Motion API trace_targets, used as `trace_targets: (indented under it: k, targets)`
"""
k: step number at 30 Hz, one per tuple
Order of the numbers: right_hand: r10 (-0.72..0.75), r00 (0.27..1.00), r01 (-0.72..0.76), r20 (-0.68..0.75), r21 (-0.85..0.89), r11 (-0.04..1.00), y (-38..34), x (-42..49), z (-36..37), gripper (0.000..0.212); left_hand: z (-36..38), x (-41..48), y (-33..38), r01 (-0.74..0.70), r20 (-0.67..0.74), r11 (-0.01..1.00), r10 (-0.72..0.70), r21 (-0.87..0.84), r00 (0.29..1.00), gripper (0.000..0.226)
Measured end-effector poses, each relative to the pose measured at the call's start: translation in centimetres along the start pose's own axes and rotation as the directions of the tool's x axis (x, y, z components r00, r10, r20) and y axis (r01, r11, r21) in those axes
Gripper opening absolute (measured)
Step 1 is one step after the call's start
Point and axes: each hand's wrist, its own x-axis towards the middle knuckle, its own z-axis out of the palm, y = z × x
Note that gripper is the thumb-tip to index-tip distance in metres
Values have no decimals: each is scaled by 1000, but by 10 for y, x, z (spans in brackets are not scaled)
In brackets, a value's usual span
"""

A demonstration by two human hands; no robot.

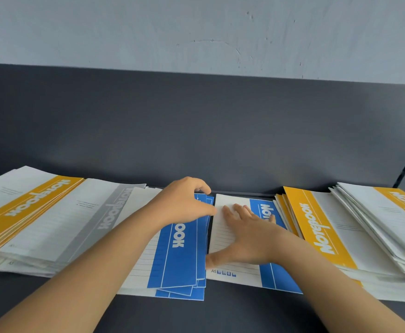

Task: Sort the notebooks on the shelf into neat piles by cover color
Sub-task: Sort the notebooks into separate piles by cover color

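— Your left grip (184, 203) is clamped on the blue pile (177, 260) in the middle of the frame, fingers curled over its far edge and thumb at its right side.
— And my right?
— From the head camera, your right grip (244, 234) lies flat. The fingers are straight and spread, pressing on a single blue notebook (279, 277) just right of that pile.
— Is the pile square?
— No, it is fanned. Several blue corners stick out at its near end, lower centre of the frame.
— What else is on the shelf (244, 316)?
— At the left of the frame you have a yellow pile (28, 203). A grey pile (81, 224) sits between it and your blue pile. At the right, just beside the single notebook, is a yellow stack (316, 231), with a far-right stack (376, 219) lying partly over it. Behind everything are a dark back panel (196, 128) and, at the top of the frame, a pale wall (196, 32).
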Motion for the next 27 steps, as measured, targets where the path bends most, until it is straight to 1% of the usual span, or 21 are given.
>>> trace_targets:
  k: [2, 5, 7, 10, 13, 15, 17, 19, 21, 23, 24, 25, 26, 27]
  targets:
    - [7, 1000, -7, 26, 2, 1000, -2, 0, 1, 118, 0, 2, -1, 6, -16, 999, -6, -36, 1000, 47]
    - [5, 999, -8, 38, 73, 997, -5, 1, 1, 112, 1, 4, -2, 1, -36, 997, -4, -79, 999, 46]
    - [31, 999, -27, -26, 141, 990, -9, 4, 3, 104, 2, 5, -2, 2, -44, 996, -6, -92, 999, 45]
    - [123, 975, -85, -186, 201, 976, -18, 13, 6, 83, 3, 7, -1, 1, -66, 994, -8, -112, 998, 43]
    - [213, 955, -171, -206, 201, 964, -24, 19, 8, 73, 2, 8, -1, 7, -96, 993, -18, -121, 995, 42]
    - [238, 949, -199, -206, 191, 961, -24, 21, 9, 65, 2, 8, -2, 24, -94, 997, -32, -75, 995, 45]
    - [237, 937, -187, -255, 205, 961, -25, 19, 7, 50, 2, 7, -3, 41, -79, 999, -40, 9, 996, 49]
    - [210, 911, -129, -354, 238, 963, -27, 13, 2, 29, 3, 6, -3, 54, -58, 997, -51, 57, 997, 52]
    - [191, 867, -78, -461, 253, 964, -26, 5, -8, 29, 2, 6, -1, 65, -57, 997, -62, 45, 996, 51]
    - [198, 809, -32, -554, 295, 955, -19, 0, -17, 19, -2, 7, 0, 66, -71, 998, -66, -9, 995, 47]
    - [209, 790, 1, -576, 343, 939, -16, -2, -20, 15, -3, 7, 2, 75, -54, 994, -80, -77, 995, 44]
    - [223, 773, 45, -594, 403, 914, -13, -4, -23, 13, -3, 8, 5, 99, -6, 976, -102, -194, 995, 41]
    - [241, 763, 96, -599, 475, 875, -12, -7, -25, 20, -3, 7, 9, 142, 68, 932, -126, -333, 990, 40]
    - [252, 759, 156, -600, 544, 824, -13, -9, -25, 36, -2, 6, 13, 200, 150, 872, -147, -446, 978, 40]
